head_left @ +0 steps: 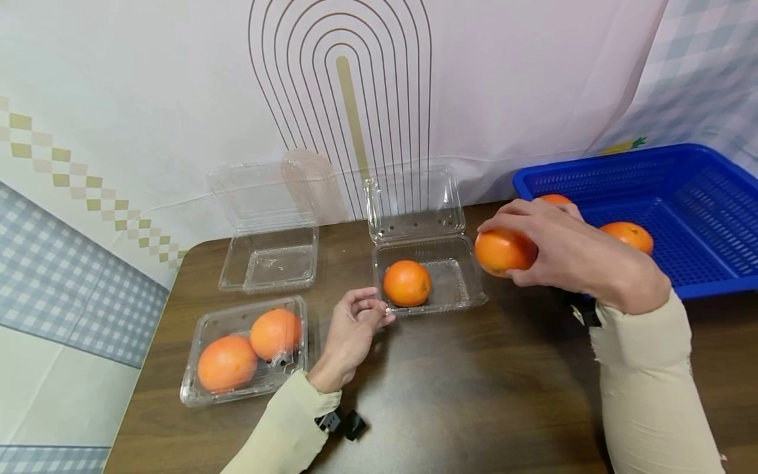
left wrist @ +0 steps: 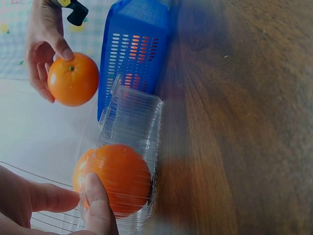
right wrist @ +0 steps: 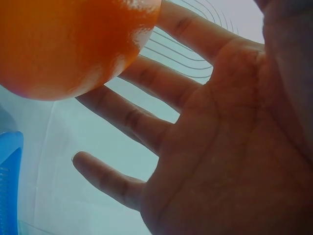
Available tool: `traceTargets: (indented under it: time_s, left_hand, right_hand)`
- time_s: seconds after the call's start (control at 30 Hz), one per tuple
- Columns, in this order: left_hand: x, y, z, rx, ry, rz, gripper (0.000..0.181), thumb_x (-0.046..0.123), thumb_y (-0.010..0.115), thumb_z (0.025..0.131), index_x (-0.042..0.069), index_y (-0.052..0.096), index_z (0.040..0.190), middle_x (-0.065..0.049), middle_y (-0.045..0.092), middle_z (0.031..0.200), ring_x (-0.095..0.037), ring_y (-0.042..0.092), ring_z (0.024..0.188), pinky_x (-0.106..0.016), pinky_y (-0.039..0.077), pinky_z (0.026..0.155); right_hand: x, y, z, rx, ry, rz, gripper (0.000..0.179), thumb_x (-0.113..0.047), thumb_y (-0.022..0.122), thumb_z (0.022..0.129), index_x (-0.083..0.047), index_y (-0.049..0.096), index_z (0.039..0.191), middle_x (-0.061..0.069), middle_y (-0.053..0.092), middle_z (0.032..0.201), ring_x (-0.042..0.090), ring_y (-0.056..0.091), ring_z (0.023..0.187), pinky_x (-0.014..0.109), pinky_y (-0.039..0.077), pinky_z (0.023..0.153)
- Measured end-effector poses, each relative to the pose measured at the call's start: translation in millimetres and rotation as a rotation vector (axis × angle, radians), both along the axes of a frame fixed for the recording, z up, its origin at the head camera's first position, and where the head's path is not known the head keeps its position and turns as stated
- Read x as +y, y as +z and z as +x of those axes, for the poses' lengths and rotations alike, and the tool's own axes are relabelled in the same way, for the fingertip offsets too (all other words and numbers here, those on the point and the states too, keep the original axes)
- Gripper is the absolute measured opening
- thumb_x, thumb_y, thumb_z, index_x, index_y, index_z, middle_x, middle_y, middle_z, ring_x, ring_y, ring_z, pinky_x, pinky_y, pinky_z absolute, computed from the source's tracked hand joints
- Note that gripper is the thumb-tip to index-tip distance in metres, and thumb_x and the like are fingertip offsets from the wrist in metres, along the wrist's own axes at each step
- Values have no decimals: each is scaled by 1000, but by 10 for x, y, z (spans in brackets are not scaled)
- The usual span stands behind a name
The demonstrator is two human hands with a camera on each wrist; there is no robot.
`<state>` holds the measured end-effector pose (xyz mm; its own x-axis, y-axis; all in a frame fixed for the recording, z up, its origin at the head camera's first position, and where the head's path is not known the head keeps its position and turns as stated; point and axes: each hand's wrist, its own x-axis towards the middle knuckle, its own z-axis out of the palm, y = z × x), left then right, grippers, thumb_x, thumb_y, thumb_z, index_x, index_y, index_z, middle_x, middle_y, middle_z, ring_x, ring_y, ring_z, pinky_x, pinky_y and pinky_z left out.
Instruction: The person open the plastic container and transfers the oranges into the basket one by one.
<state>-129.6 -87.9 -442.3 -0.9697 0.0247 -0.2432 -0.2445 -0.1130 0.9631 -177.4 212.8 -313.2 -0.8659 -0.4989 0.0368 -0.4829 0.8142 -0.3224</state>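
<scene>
Gloss covers the round, bright orange citrus fruit (head_left: 503, 253) that the right hand (head_left: 562, 247) grips between thumb and fingertips. It is up in the air, between the blue perforated plastic basket (head_left: 705, 204) and the clear rectangular plastic container (head_left: 453, 280), whose hinged lid stands raised. Its skin looks smooth and evenly coloured; the left wrist view shows a small green stem spot and a soft pale sheen, while in the right wrist view the near side deepens to reddish orange, with white glints by the fingers. The left hand (head_left: 351, 336) pinches the near left edge of that container between thumb and finger. Inside, towards the left, sits a shiny, nearly spherical orange fruit (head_left: 407, 283). The basket holds a partly hidden orange (head_left: 555, 198) behind the right hand and a rounded orange with a pale stem spot (head_left: 624, 236). At front left on the brown wood-grain table (head_left: 462, 388), a closed clear plastic box (head_left: 233, 320) holds a pair of oranges (head_left: 227, 363), slightly hazy through the lid. Behind it stands another clear container (head_left: 281, 260), lid raised.
</scene>
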Motion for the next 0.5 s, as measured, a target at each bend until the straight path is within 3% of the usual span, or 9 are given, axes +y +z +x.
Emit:
traceTargets:
  time_s: [0.2,0.5]
  left_hand:
    - [2,-5,-2,3,1,8,35,-7,56,99,-8,48,133,-13,58,105,-10,67,83,-29,65,89]
    - [2,-6,0,4,2,5,35,-7,56,99,-8,48,133,-12,58,104,-10,67,83,-30,65,89]
  right_hand:
    - [34,18,21,-1,-19,11,56,-17,83,76,-29,66,127,0,59,135,27,48,121,53,34,93]
    - [57,11,14,6,-26,20,57,-16,85,75,-29,67,127,1,61,134,29,49,122,43,30,81]
